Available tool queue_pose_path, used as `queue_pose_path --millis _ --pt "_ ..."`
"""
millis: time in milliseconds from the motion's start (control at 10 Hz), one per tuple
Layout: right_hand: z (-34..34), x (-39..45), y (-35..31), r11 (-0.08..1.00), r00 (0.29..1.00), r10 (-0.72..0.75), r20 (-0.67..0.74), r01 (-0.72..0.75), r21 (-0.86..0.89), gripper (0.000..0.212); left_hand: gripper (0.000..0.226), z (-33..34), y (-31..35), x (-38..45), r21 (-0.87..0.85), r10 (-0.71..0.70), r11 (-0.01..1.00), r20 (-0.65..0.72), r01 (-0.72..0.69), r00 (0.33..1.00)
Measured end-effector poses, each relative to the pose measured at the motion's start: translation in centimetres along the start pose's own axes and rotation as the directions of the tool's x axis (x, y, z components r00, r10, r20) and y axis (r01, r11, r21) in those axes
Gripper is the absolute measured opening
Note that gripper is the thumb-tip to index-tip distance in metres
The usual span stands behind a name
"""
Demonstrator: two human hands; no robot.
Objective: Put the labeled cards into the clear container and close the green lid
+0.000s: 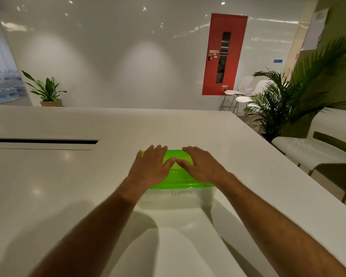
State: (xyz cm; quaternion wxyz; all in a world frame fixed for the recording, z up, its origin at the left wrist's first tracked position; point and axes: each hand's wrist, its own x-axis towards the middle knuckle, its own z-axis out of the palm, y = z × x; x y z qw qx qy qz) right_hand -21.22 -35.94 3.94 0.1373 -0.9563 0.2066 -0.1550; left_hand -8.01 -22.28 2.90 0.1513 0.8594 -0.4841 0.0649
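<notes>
A clear container (176, 199) stands on the white table (68, 186) in front of me, with a translucent green lid (180, 176) lying on top of it. Through the near wall a card with handwritten letters (181, 192) shows faintly; the other contents are too blurred to tell. My left hand (152, 166) lies flat, palm down, on the lid's left half. My right hand (200, 165) lies flat on the right half, with fingers spread. The two thumbs nearly touch at the lid's middle. Neither hand grips anything.
A long dark slot (42, 141) is cut into the tabletop at the left. White chairs (316, 150) stand along the table's right edge, with a palm plant (288, 100) behind them. A small potted plant (46, 90) sits beyond the far edge.
</notes>
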Motion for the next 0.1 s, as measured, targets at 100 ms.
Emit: queue_pose_path --millis 100 --pt "-1.94 -0.52 -0.59 0.960 0.978 0.052 -0.201 0.006 0.278 0.052 0.069 -0.12 0.80 -0.26 -0.035 0.050 0.998 -0.113 -0.054 0.992"
